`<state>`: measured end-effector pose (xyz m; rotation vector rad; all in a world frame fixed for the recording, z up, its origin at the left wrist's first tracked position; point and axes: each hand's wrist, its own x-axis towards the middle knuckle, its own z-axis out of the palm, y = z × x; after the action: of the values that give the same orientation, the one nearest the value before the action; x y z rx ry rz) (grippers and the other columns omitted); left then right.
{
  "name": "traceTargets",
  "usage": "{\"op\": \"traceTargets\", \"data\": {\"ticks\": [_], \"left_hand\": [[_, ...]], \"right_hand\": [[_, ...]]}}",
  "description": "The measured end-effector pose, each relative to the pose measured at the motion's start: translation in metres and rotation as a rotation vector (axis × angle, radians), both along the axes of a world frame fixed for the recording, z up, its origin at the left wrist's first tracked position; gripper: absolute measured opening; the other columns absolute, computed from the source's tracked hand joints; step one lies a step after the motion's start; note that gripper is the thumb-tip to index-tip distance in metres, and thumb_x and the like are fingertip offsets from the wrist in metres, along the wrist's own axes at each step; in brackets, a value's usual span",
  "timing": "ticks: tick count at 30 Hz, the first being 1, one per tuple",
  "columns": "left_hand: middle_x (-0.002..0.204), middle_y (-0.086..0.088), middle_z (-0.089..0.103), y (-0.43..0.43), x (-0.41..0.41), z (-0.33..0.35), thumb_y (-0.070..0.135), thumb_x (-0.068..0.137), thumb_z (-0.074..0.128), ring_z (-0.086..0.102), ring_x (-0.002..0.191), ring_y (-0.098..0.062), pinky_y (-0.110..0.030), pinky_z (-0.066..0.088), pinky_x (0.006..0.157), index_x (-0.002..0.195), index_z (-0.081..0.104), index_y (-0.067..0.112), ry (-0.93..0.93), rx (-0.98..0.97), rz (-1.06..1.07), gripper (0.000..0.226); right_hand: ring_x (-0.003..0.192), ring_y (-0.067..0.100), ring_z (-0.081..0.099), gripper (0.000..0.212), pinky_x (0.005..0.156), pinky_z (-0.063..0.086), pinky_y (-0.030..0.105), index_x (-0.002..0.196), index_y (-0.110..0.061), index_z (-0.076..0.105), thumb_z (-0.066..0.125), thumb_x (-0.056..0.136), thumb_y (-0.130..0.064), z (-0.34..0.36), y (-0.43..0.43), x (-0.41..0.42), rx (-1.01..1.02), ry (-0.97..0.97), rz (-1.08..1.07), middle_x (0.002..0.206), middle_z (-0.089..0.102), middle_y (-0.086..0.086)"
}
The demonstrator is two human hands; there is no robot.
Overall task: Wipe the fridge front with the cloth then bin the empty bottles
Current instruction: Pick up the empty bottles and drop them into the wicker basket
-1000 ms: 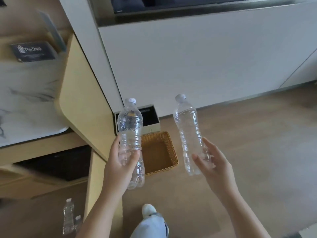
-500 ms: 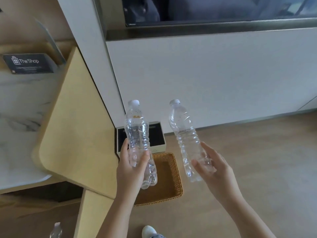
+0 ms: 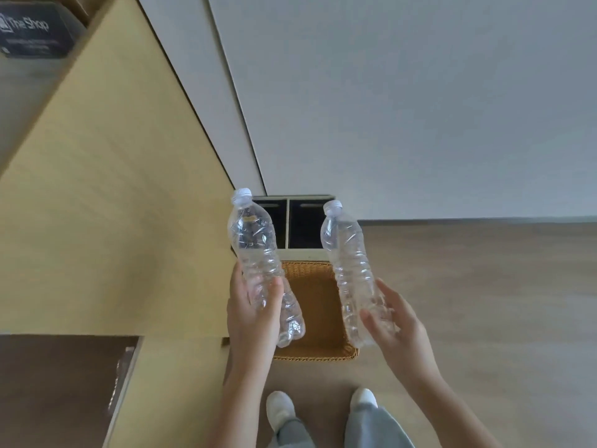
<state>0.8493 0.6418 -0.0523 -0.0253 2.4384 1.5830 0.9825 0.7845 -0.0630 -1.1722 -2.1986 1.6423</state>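
My left hand (image 3: 252, 318) grips the lower half of a clear, crumpled empty bottle (image 3: 255, 250) with a white cap. A second clear empty bottle (image 3: 350, 266) is held near its base by my right hand (image 3: 395, 328). Both bottles stand roughly upright, caps tilted away from me, directly over a woven wicker basket (image 3: 310, 273) on the floor. Behind the basket sits a two-compartment bin (image 3: 305, 224) with dark openings, against the wall. No cloth or fridge front is in view.
A pale wooden cabinet side (image 3: 122, 189) fills the left, with a dark panel (image 3: 58, 383) at lower left. A dark "The Shop" card (image 3: 32, 30) lies on the counter at top left. A grey wall (image 3: 420, 108) stands ahead. My shoes (image 3: 279, 409) are on the wood floor (image 3: 484, 302).
The view has tipped downward and closer to the basket and bin. Both bottles remain in my hands and now hang right over the basket; my feet have come into view.
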Motion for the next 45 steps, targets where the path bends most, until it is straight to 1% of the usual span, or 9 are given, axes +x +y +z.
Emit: {"op": "traceTargets", "data": {"ticks": [5, 9, 14, 19, 27, 31, 35, 41, 45], "left_hand": [[0.098, 0.033, 0.044, 0.018, -0.002, -0.080, 0.034, 0.085, 0.061, 0.042, 0.083, 0.023, 0.000, 0.029, 0.067, 0.137, 0.034, 0.031, -0.013, -0.090, 0.031, 0.058], [0.094, 0.039, 0.037, 0.027, -0.004, -0.155, 0.032, 0.085, 0.061, 0.039, 0.083, 0.027, 0.002, 0.030, 0.071, 0.140, 0.033, 0.022, -0.022, -0.183, 0.003, 0.063], [0.109, 0.016, 0.057, 0.027, -0.001, -0.257, 0.042, 0.084, 0.061, 0.052, 0.105, -0.005, -0.030, 0.045, 0.087, 0.140, 0.033, 0.028, -0.045, -0.275, -0.041, 0.063], [0.101, 0.021, 0.052, 0.028, 0.009, -0.347, 0.036, 0.086, 0.060, 0.051, 0.095, 0.003, -0.016, 0.039, 0.080, 0.136, 0.037, 0.020, -0.124, -0.335, -0.079, 0.057], [0.119, 0.012, 0.051, 0.033, 0.009, -0.478, 0.040, 0.086, 0.059, 0.051, 0.112, -0.012, -0.032, 0.043, 0.093, 0.145, 0.024, 0.021, -0.253, -0.410, -0.191, 0.071], [0.134, 0.003, 0.049, 0.032, 0.001, -0.533, 0.039, 0.085, 0.060, 0.049, 0.119, -0.014, -0.035, 0.042, 0.098, 0.145, 0.024, 0.022, -0.279, -0.410, -0.225, 0.072], [0.132, 0.003, 0.052, 0.028, -0.010, -0.580, 0.036, 0.084, 0.062, 0.050, 0.115, -0.010, -0.030, 0.043, 0.096, 0.145, 0.024, 0.021, -0.274, -0.414, -0.289, 0.073], [0.113, 0.013, 0.055, 0.018, -0.025, -0.628, 0.028, 0.084, 0.065, 0.047, 0.093, 0.007, -0.007, 0.036, 0.077, 0.142, 0.029, 0.022, -0.272, -0.425, -0.330, 0.069], [0.119, 0.011, 0.053, 0.017, -0.032, -0.656, 0.028, 0.085, 0.064, 0.047, 0.101, 0.002, -0.018, 0.040, 0.087, 0.144, 0.025, 0.024, -0.298, -0.403, -0.325, 0.071]], "right_hand": [[0.102, 0.009, 0.056, 0.046, 0.081, 0.041, 0.024, 0.121, -0.044, 0.042, 0.064, 0.082, -0.032, -0.077, 0.026, -0.017, -0.049, -0.056, 0.015, 0.114, 0.057, -0.006], [0.093, -0.007, 0.054, 0.047, 0.064, 0.042, 0.008, 0.128, -0.035, 0.044, 0.061, 0.085, -0.029, -0.152, 0.038, -0.027, -0.102, -0.108, -0.026, 0.118, 0.057, 0.000], [0.091, -0.002, 0.055, 0.047, 0.057, 0.042, 0.004, 0.131, -0.030, 0.042, 0.059, 0.087, -0.030, -0.248, 0.038, -0.026, -0.169, -0.204, -0.033, 0.120, 0.056, 0.002], [0.093, 0.007, 0.055, 0.050, 0.055, 0.044, 0.004, 0.134, -0.028, 0.039, 0.058, 0.087, -0.032, -0.330, 0.034, -0.021, -0.209, -0.302, -0.004, 0.125, 0.054, 0.003], [0.102, 0.007, 0.054, 0.054, 0.077, 0.045, 0.018, 0.137, -0.029, 0.033, 0.055, 0.088, -0.037, -0.445, 0.029, -0.018, -0.318, -0.324, -0.079, 0.127, 0.048, -0.004], [0.083, -0.009, 0.052, 0.053, 0.065, 0.039, 0.007, 0.138, -0.025, 0.032, 0.051, 0.090, -0.034, -0.497, 0.019, -0.024, -0.393, -0.292, -0.118, 0.108, 0.053, -0.020], [0.088, -0.005, 0.055, 0.053, 0.062, 0.042, 0.006, 0.140, -0.024, 0.029, 0.049, 0.091, -0.035, -0.549, 0.009, -0.035, -0.415, -0.301, -0.145, 0.115, 0.056, -0.007], [0.114, 0.008, 0.050, 0.059, 0.087, 0.042, 0.019, 0.143, -0.028, 0.021, 0.049, 0.091, -0.034, -0.608, 0.004, -0.045, -0.325, -0.335, -0.082, 0.134, 0.048, -0.004], [0.119, 0.012, 0.047, 0.062, 0.100, 0.042, 0.037, 0.142, -0.033, 0.017, 0.051, 0.091, -0.032, -0.636, 0.004, -0.048, -0.343, -0.349, -0.095, 0.139, 0.043, -0.003]]}}
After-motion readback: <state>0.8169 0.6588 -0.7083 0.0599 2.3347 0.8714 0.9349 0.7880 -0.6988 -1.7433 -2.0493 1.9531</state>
